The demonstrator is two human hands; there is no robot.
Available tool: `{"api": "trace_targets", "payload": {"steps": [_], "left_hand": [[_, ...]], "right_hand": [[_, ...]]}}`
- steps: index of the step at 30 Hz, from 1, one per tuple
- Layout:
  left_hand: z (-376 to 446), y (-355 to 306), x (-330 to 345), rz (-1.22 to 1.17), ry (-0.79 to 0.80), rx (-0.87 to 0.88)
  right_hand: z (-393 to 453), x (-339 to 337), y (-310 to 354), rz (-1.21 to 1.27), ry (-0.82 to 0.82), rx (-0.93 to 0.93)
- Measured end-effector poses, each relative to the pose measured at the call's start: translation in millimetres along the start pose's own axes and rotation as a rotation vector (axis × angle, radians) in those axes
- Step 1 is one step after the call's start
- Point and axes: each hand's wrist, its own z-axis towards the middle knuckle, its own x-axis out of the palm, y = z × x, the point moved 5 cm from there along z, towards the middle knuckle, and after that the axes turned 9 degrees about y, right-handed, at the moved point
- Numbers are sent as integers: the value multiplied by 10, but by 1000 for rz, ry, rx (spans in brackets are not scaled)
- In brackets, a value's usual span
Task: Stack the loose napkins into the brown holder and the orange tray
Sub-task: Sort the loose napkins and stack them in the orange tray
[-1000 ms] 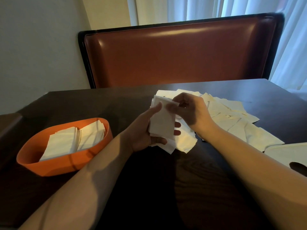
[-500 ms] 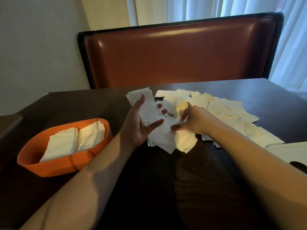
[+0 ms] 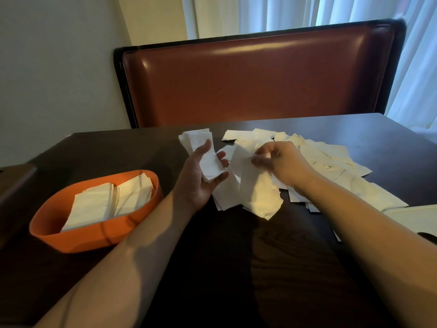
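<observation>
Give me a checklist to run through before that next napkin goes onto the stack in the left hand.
1. Left hand grips the small stack of napkins between thumb and fingers: ok.
2. Right hand pinches one napkin, lifted at its top edge: ok.
3. Only a single napkin is pinched, not two stuck together: cannot tell.
4. Loose pile is left on the table to draw from: ok.
5. Orange tray has room left; two stacks lie in it, near rim height: cannot tell.
6. Brown holder in view and reachable: cannot tell.
</observation>
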Motion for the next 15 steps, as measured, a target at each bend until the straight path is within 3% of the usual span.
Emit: {"api": "trace_targets", "payload": {"steps": [4,6,9,11,15], "left_hand": [[46,-2,-60,52,-74,22],[52,-2,-87,65,-84,28],[49,11,-74,106,-23,1],[31,41,-18,167,40,-32],[-34,46,101,133,164,4]], "right_hand": [[-9,-113,5,229,-141,-55],[-28,-126,41,445,-43,-93],[-72,-57,119,886,257,-76],[-54,-2,123,929,292,-59],[17,165,-12,932,154,-8]]}}
